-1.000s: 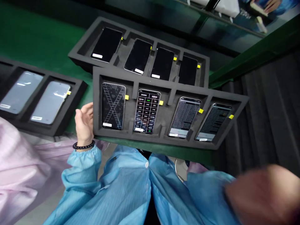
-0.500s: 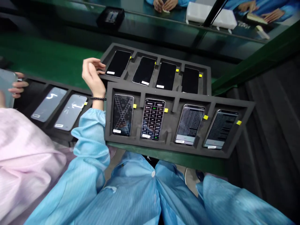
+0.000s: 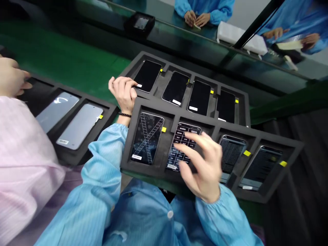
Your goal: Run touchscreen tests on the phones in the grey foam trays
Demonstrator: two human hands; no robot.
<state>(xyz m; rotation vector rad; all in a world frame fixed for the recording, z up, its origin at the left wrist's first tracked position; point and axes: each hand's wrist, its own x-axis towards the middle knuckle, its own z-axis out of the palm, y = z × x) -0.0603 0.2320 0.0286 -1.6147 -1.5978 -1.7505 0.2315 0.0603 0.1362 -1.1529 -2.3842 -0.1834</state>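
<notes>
My left hand (image 3: 124, 89) has its fingers bent over the left edge of the rear black foam tray (image 3: 205, 76). A fingertip lies by the white label of a dark-screened phone (image 3: 149, 75). My right hand (image 3: 205, 162) hovers open, fingers spread, over a phone with a grid menu (image 3: 176, 150) in the front foam tray (image 3: 151, 172); whether a fingertip touches the screen I cannot tell. Left of it lies a phone showing a crossed ladder pattern (image 3: 146, 138). Two phones with lines of text, one nearer (image 3: 232, 153) and one farther right (image 3: 263, 167), fill the other slots.
At left, another tray (image 3: 84, 155) holds light-screened phones (image 3: 80, 126), beside a co-worker's hand (image 3: 12, 77) and pink sleeve. Across the bench, co-workers' hands (image 3: 196, 18) work near a white box (image 3: 241, 37). A green post (image 3: 287, 97) stands at right.
My right hand has come into view over the grid-menu phone. My left hand has moved onto the rear tray's edge. The view has shifted, and the co-worker's hand at left no longer shows a phone.
</notes>
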